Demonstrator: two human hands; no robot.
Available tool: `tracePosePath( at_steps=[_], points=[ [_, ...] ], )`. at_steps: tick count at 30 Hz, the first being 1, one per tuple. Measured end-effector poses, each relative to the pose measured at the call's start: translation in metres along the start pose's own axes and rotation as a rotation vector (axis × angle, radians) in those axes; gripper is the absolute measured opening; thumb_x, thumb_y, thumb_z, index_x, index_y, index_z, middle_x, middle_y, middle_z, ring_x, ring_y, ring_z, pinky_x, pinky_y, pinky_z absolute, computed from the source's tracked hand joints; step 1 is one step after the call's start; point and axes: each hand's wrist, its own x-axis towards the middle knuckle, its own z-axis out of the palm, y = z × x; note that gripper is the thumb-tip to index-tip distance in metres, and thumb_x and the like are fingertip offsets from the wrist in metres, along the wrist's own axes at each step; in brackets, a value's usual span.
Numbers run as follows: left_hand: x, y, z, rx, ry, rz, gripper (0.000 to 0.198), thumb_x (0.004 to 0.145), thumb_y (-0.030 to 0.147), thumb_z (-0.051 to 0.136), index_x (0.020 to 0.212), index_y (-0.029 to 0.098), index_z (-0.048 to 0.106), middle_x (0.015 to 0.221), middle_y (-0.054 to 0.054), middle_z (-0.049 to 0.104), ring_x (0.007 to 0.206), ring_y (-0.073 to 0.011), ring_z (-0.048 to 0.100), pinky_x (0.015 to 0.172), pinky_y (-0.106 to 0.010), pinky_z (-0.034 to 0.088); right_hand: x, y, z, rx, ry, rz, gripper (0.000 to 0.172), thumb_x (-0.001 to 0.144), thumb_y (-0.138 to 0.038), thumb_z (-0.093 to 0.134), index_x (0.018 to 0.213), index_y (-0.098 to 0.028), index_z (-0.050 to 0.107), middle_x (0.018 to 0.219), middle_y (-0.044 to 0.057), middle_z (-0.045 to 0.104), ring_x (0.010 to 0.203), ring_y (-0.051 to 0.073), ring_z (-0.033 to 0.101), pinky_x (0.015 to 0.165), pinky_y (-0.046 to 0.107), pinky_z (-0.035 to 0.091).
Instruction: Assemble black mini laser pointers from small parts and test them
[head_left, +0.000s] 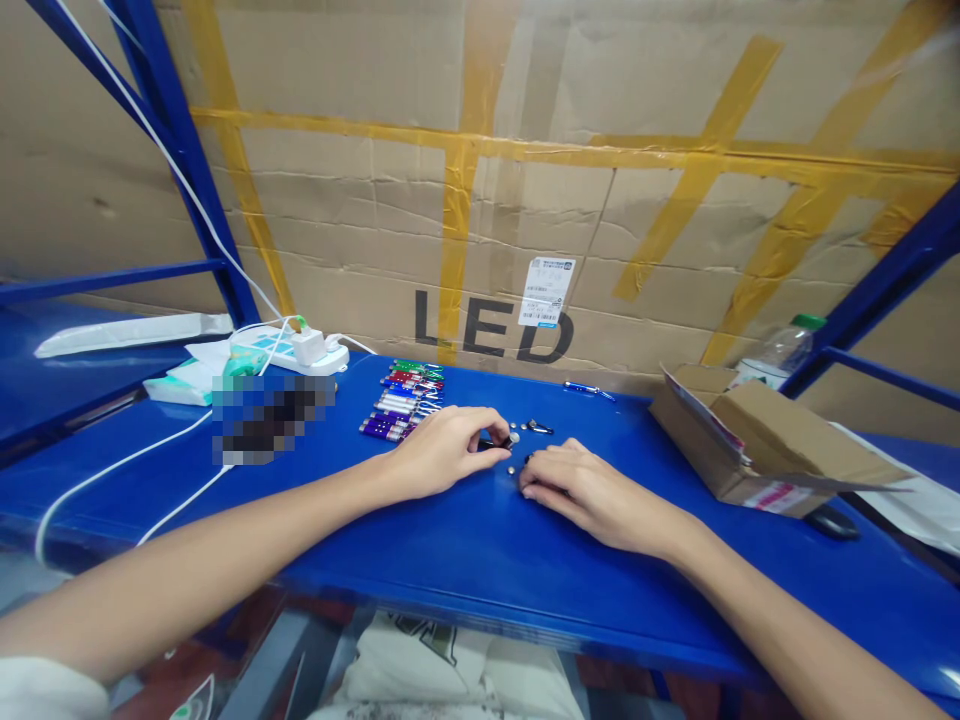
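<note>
My left hand (446,450) is pinching a small black cylinder (490,446) over the blue worktop (420,560); my right hand (581,487), fingers bent, is resting near a round piece (511,470), its grip unclear.

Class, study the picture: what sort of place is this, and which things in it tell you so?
Probably a workshop or packing bench: there is a blue table, a row of small coloured tubes laid side by side, and a taped cardboard backdrop printed "LED".

Blue table (450,545), coloured tubes (397,404), small discs (511,470), carton (691,437)
</note>
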Motion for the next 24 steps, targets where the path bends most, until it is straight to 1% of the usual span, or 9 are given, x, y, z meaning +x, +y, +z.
tracePosePath(
  at_steps=[7, 13, 24],
  points=[
    [-0.0002, 0.0013, -0.0004, 0.005, -0.020, -0.008, 0.015, 0.097, 0.028, 0.077, 0.109, 0.021, 0.072, 0.102, 0.002, 0.078, 0.074, -0.0129, 0.063, 0.077, -0.027, 0.046, 0.0015, 0.0001, 0.0040, -0.001, 0.019, -0.005, 0.026, 0.117, -0.037, 0.042, 0.109, -0.022, 0.062, 0.103, 0.005, 0.071, 0.096, 0.022, 0.063, 0.095, 0.040, 0.034],
    [-0.0001, 0.0015, -0.0003, -0.010, -0.044, -0.008, 0.015, 0.097, 0.028, 0.077, 0.108, 0.021, 0.072, 0.103, 0.001, 0.078, 0.074, -0.0130, 0.063, 0.077, -0.027, 0.045, 0.0039, -0.0023, 0.0052, 0.009, 0.017, -0.002, 0.027, 0.117, -0.035, 0.042, 0.104, -0.021, 0.061, 0.098, 0.003, 0.069, 0.090, 0.020, 0.061, 0.095, 0.040, 0.033],
    [0.0002, 0.0011, -0.0003, -0.023, -0.040, -0.013, 0.014, 0.098, 0.031, 0.075, 0.108, 0.021, 0.072, 0.098, 0.000, 0.077, 0.073, -0.0138, 0.064, 0.074, -0.027, 0.047, 0.0043, -0.0021, 0.0079, -0.004, 0.026, -0.005, 0.030, 0.118, -0.038, 0.040, 0.100, -0.021, 0.058, 0.095, 0.002, 0.066, 0.089, 0.020, 0.060, 0.095, 0.040, 0.032]
  ],
)
